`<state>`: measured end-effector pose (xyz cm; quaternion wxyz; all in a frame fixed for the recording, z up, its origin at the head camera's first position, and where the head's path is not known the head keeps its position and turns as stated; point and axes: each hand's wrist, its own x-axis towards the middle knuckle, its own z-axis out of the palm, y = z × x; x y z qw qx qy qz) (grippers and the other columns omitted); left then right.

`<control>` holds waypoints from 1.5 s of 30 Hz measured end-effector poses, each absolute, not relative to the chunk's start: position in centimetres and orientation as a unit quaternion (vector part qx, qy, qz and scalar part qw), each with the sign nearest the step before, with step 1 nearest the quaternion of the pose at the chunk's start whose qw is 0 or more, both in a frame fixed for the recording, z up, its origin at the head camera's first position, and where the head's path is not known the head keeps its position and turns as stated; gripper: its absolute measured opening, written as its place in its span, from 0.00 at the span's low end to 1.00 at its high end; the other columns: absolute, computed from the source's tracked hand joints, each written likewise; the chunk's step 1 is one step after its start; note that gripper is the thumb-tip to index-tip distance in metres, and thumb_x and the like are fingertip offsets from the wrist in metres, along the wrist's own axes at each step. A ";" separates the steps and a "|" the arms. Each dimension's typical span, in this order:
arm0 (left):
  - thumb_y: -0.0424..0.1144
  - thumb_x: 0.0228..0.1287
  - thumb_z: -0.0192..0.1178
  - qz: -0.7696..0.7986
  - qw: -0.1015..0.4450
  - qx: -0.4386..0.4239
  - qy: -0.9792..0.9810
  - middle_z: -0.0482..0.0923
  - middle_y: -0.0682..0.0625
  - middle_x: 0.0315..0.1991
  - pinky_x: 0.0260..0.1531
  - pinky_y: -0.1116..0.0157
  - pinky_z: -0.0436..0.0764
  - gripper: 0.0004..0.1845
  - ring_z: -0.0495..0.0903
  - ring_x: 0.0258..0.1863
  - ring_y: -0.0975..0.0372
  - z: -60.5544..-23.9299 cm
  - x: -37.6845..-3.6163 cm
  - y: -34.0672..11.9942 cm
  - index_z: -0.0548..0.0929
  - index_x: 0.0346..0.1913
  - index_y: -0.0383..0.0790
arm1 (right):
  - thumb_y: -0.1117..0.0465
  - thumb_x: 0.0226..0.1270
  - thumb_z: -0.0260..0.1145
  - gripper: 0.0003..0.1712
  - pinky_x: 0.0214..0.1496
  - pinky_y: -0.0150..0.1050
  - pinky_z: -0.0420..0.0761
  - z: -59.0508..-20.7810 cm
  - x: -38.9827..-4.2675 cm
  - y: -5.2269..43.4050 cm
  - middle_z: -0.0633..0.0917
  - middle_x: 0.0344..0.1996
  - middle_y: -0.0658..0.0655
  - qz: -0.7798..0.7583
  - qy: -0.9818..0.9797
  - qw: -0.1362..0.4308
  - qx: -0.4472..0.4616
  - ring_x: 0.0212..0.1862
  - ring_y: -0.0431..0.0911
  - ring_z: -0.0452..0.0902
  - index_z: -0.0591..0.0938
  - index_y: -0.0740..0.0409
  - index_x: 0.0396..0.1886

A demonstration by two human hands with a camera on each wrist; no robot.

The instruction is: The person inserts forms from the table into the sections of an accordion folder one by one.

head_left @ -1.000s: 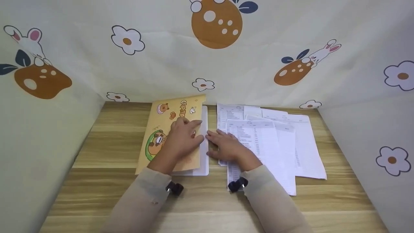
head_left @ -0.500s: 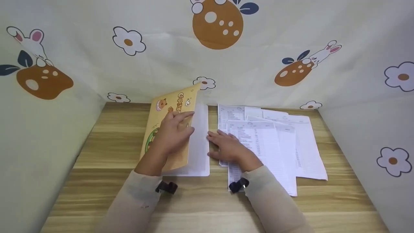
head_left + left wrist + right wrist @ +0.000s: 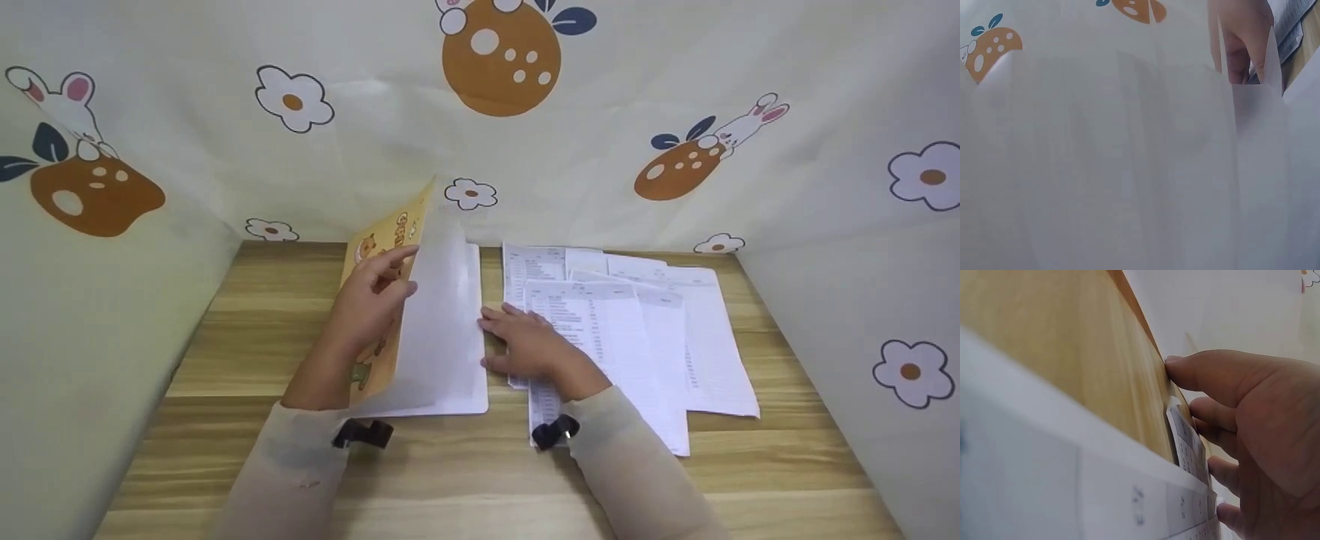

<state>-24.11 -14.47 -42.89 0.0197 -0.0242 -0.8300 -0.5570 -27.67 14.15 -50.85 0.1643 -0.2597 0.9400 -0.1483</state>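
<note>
The left hand (image 3: 371, 292) holds the raised yellow cover (image 3: 386, 231) of a cartoon-printed folder by its free edge, thumb and index finger at that edge. Inside, translucent pocket pages (image 3: 441, 322) show, some lifting with the cover; they fill most of the left wrist view, where the left hand is hidden. Fingers spread, the right hand (image 3: 529, 345) rests on the table beside the folder's right edge, its wrist over the printed paper sheets (image 3: 607, 352). In the right wrist view its thumb and fingertips reach the folder's edge and a sheet's corner.
Several printed sheets overlap at the right, one farther sheet (image 3: 712, 345) reaching toward the right wall. A patterned cloth (image 3: 375, 150) with oranges, rabbits and flowers encloses the wooden table (image 3: 465, 480) at the back and sides. Each sleeve carries a black wrist camera mount (image 3: 364, 433).
The left hand has moved left and swung the folder's cover up from nearly flat to steeply raised, baring the pocket pages. The right hand has stayed in place.
</note>
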 end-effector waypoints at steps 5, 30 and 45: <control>0.40 0.74 0.55 -0.599 0.038 -0.029 -0.799 0.75 0.44 0.66 0.58 0.56 0.76 0.27 0.75 0.60 0.53 -43.0 -24.3 -15.2 0.80 0.74 0.56 | 0.36 0.72 0.67 0.44 0.89 0.60 0.48 -50.7 -27.7 14.2 0.58 0.86 0.40 -0.137 0.940 0.154 -0.273 0.89 0.50 0.45 0.67 0.40 0.84; 0.41 0.74 0.57 -0.634 0.020 -0.011 -0.773 0.77 0.43 0.66 0.65 0.54 0.77 0.25 0.76 0.64 0.52 -43.6 -24.8 -15.2 0.81 0.72 0.53 | 0.36 0.71 0.68 0.44 0.89 0.60 0.46 -50.3 -27.0 14.0 0.62 0.86 0.43 -0.129 0.940 0.143 -0.283 0.89 0.52 0.48 0.70 0.44 0.82; 0.41 0.74 0.55 -0.642 0.006 -0.008 -0.766 0.73 0.43 0.68 0.71 0.50 0.73 0.26 0.74 0.68 0.52 -43.8 -24.8 -14.9 0.80 0.73 0.58 | 0.38 0.72 0.69 0.43 0.89 0.62 0.47 -50.2 -26.8 14.0 0.63 0.85 0.45 -0.130 0.939 0.143 -0.284 0.89 0.54 0.49 0.71 0.45 0.82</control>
